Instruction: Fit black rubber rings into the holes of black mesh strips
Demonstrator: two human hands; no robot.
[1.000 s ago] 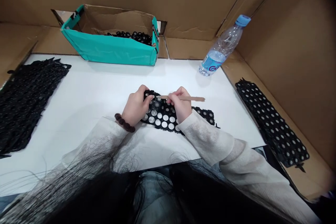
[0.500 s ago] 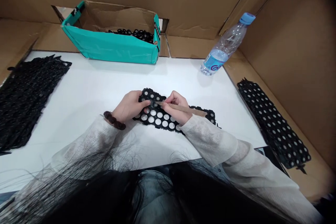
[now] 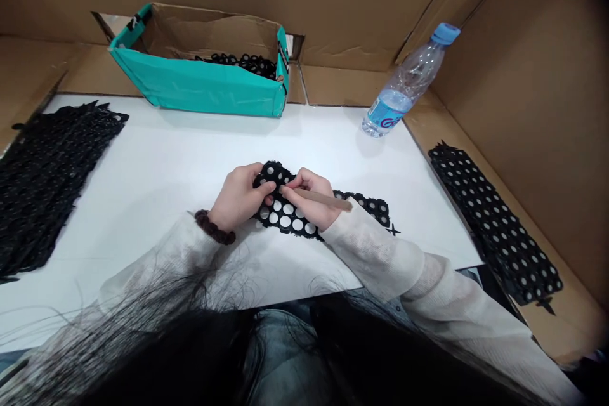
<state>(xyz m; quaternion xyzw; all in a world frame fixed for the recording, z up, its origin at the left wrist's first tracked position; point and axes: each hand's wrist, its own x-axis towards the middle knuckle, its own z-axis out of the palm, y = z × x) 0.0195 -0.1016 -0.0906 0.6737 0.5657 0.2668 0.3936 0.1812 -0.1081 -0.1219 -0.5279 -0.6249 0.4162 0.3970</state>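
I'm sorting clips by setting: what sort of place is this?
Probably a workstation for handwork, perhaps in a workshop: a white tabletop enclosed by cardboard walls, a pile of black sheets at the left, and a teal-fronted box holding black pieces.

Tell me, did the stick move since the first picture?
Yes. The stick has moved left and nearer the wearer, farther from the bottle, which stayed put.

Brown cardboard back wall [image 3: 352, 6], creased cardboard side wall [image 3: 537, 89], white tabletop [image 3: 185, 152], soft light
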